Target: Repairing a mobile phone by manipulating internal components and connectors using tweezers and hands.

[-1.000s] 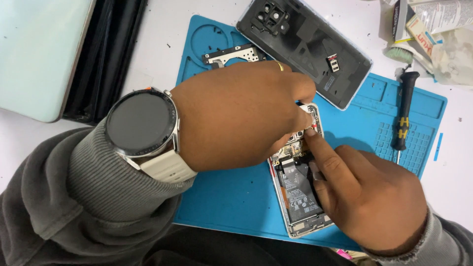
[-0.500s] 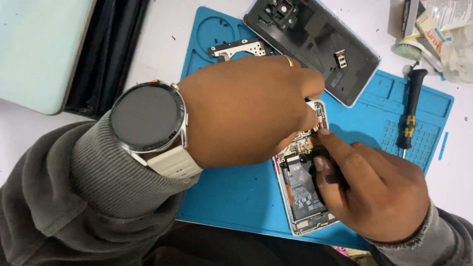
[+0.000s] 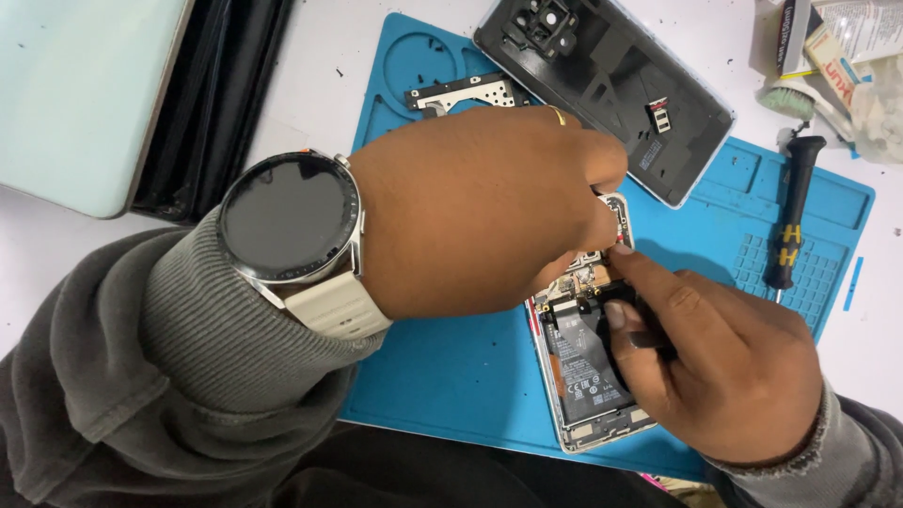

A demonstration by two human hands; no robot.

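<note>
Since the earlier frame my left hand (image 3: 489, 207) has barely shifted, while my right hand (image 3: 724, 367) has slid a little further up over the opened smartphone with its exposed black battery and circuit board (image 3: 588, 372). That phone lies face down on the blue rubber repair mat (image 3: 451, 376), near the mat's lower right part. My left hand is curled over the phone's top end, fingers bent down and pressing on it; I cannot tell whether anything is pinched beneath them. A round black-faced wristwatch with a cream strap (image 3: 293, 230) sits on that wrist. My right hand rests on the phone's right edge, its thumb and forefinger drawn together around a small dark part at the board, though the part itself is too hidden to name. The two hands touch at the fingertips. On the mat's upper edge lies the phone's removed dark back cover (image 3: 611, 85), and left of it a small silver metal bracket (image 3: 466, 94). A black-handled screwdriver (image 3: 790, 226) lies on the mat's right side.
</note>
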